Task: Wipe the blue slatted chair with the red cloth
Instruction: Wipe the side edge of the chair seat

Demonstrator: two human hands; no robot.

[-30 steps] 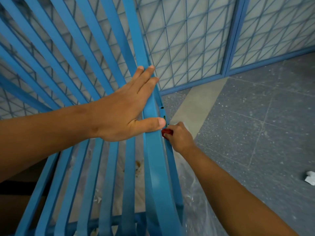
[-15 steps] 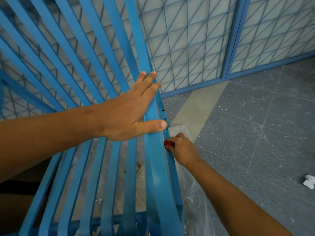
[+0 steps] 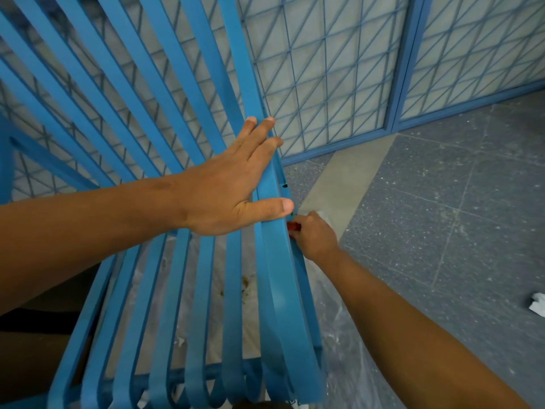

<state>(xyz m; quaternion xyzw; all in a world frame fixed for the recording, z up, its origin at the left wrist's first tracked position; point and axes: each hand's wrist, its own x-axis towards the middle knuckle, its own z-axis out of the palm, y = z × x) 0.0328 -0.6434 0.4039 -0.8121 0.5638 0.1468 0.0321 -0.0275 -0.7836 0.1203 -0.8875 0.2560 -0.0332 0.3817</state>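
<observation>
Blue slatted chair [image 3: 165, 290], shown from above, fills the left and centre of the view, standing on the grey floor [image 3: 442, 231] in front of a blue lattice panel [image 3: 324, 69], with a clear plastic sheet [image 3: 348, 335] spread beneath it. The left hand [image 3: 230, 184] is laid flat across the outermost right slats where seat curves into back, fingers [image 3: 259, 134] straight and together, thumb extended over the edge slat; the chair appears to be steadied by it. The right hand [image 3: 314, 234] is placed just outside the right edge of the frame, fingers curled and clamped on the red cloth [image 3: 293, 227], of which only a small fold is seen, pressed to the side rail. The step in hand is judged to be wiping of the outer side rail; a stroke along that rail is called for next. Open floor lies to the right of the arm, while narrow gaps between slats restrict access inward. A white scrap [image 3: 536, 305] lies well apart.
</observation>
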